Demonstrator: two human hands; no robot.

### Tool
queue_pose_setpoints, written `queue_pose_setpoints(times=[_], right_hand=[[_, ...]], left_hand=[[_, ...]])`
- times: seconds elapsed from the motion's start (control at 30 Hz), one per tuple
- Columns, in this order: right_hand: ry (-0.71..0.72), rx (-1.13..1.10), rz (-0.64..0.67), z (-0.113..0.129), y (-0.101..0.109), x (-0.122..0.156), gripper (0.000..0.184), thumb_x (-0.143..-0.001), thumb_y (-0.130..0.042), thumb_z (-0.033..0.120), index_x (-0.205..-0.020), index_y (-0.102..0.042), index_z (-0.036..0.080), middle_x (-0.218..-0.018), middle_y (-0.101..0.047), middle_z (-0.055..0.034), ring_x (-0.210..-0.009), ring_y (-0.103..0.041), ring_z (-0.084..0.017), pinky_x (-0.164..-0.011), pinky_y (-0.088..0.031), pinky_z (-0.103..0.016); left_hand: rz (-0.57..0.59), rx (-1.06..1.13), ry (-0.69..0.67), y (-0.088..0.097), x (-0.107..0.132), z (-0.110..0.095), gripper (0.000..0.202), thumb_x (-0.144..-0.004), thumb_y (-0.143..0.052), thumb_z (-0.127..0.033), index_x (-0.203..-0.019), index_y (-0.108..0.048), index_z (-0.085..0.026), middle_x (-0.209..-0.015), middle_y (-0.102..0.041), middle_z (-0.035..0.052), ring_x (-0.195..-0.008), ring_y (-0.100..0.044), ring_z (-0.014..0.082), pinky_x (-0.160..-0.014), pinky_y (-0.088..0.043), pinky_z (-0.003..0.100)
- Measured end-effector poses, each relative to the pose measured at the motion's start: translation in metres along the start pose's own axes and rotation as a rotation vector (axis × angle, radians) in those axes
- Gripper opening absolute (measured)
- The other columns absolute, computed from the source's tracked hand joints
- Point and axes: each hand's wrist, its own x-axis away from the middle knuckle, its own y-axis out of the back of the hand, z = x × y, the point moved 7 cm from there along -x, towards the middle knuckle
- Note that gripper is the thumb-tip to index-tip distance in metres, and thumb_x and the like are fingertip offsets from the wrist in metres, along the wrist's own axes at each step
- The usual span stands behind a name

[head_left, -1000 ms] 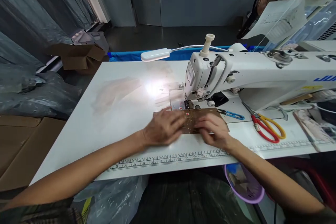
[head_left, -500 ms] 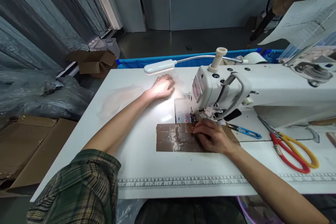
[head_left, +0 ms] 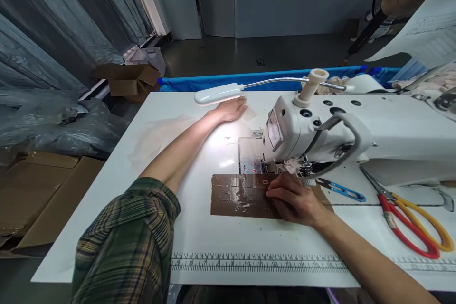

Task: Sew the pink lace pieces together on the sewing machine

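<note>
Under the lamp, my left hand (head_left: 232, 109) lies on a thin, sheer pale fabric (head_left: 156, 137) behind the needle area, fingers stretched forward, partly hidden by the lamp head. My right hand (head_left: 295, 199) rests on the brown taped strip (head_left: 237, 195) just in front of the sewing machine (head_left: 320, 123). Its fingers are bent and pressed together; what they pinch, if anything, is hidden. A small red mark (head_left: 265, 182) shows on the strip beside the fingertips. Pale gathered fabric (head_left: 291, 165) sits by the presser foot, near those fingers.
Blue thread snips (head_left: 344, 191) and red-and-yellow scissors (head_left: 409, 218) lie to the right. A ruler tape (head_left: 256, 262) runs along the table's front edge. The lamp (head_left: 219, 94) hangs low over my left hand. Cardboard boxes (head_left: 131, 80) stand on the floor at left.
My view has shifted slightly. My left hand has slid a little away and to the right on the sheer fabric, its fingers flatter. My right hand stays on the brown strip.
</note>
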Motion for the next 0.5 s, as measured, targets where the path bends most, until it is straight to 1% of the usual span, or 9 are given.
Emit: queue_pose_setpoints(times=[0.07,0.1,0.17,0.23,0.3,0.37,0.43,0.5], right_hand=[[0.009,-0.01,0.001,0.001,-0.001,-0.001,0.016,-0.088,-0.053,0.009,-0.097,-0.062,0.019,-0.091,-0.067,-0.0069,-0.08,-0.066,-0.017,-0.069,-0.055,-0.03],[0.02,-0.017,-0.001,0.002,-0.001,-0.001,0.016,-0.087,-0.053,0.009,-0.096,-0.062,0.019,-0.09,-0.067,-0.0068,-0.081,-0.066,-0.017,-0.069,-0.055,-0.03],[0.045,-0.036,-0.008,0.005,-0.001,-0.003,0.016,-0.087,-0.053,0.009,-0.094,-0.062,0.019,-0.088,-0.067,-0.0062,-0.08,-0.065,-0.017,-0.068,-0.055,-0.03],[0.067,-0.05,-0.012,0.007,-0.001,-0.005,0.016,-0.086,-0.053,0.008,-0.092,-0.062,0.019,-0.087,-0.066,-0.0056,-0.08,-0.065,-0.016,-0.069,-0.055,-0.029],[0.072,-0.055,-0.004,0.007,-0.003,-0.005,0.017,-0.085,-0.053,0.007,-0.091,-0.062,0.02,-0.086,-0.066,-0.0052,-0.08,-0.064,-0.016,-0.069,-0.055,-0.029],[0.064,-0.051,0.007,0.006,-0.006,-0.005,0.018,-0.084,-0.052,0.006,-0.09,-0.062,0.02,-0.085,-0.066,-0.0052,-0.08,-0.064,-0.017,-0.069,-0.055,-0.029],[0.052,-0.058,0.001,0.005,-0.007,-0.005,0.019,-0.083,-0.052,0.006,-0.089,-0.063,0.02,-0.085,-0.066,-0.0053,-0.081,-0.065,-0.017,-0.068,-0.056,-0.03],[0.041,-0.065,-0.016,0.003,-0.007,-0.005,0.019,-0.083,-0.051,0.006,-0.089,-0.064,0.02,-0.087,-0.067,-0.0057,-0.082,-0.065,-0.018,-0.069,-0.056,-0.03]], left_hand=[[-0.03,0.025,-0.029,0.005,0.01,-0.002,0.055,-0.098,-0.031,-0.04,-0.144,-0.043,-0.014,-0.155,-0.037,0.0107,-0.144,-0.032,0.0288,-0.118,-0.027,0.045],[-0.057,0.04,-0.042,0.009,0.019,-0.005,0.055,-0.098,-0.032,-0.04,-0.144,-0.043,-0.013,-0.156,-0.037,0.0109,-0.144,-0.032,0.0282,-0.118,-0.027,0.045],[-0.119,0.072,-0.069,0.016,0.048,-0.013,0.05,-0.097,-0.034,-0.038,-0.139,-0.049,-0.014,-0.15,-0.045,0.0111,-0.139,-0.04,0.026,-0.117,-0.031,0.041],[-0.149,0.102,-0.114,0.018,0.085,-0.025,0.043,-0.097,-0.038,-0.035,-0.131,-0.057,-0.016,-0.137,-0.058,0.0113,-0.129,-0.051,0.0233,-0.113,-0.038,0.039],[-0.164,0.135,-0.169,0.014,0.125,-0.041,0.037,-0.097,-0.04,-0.035,-0.123,-0.061,-0.019,-0.129,-0.063,0.0112,-0.123,-0.056,0.0221,-0.108,-0.043,0.039],[-0.208,0.14,-0.195,0.008,0.157,-0.056,0.034,-0.097,-0.043,-0.033,-0.121,-0.062,-0.017,-0.125,-0.065,0.0125,-0.117,-0.059,0.0217,-0.103,-0.047,0.04],[-0.225,0.105,-0.23,0.001,0.176,-0.071,0.034,-0.097,-0.044,-0.032,-0.124,-0.059,-0.017,-0.128,-0.062,0.0131,-0.119,-0.058,0.0234,-0.103,-0.046,0.043],[-0.21,0.042,-0.232,-0.005,0.177,-0.082,0.036,-0.097,-0.044,-0.034,-0.127,-0.057,-0.018,-0.133,-0.059,0.0134,-0.119,-0.057,0.0265,-0.101,-0.045,0.047]])
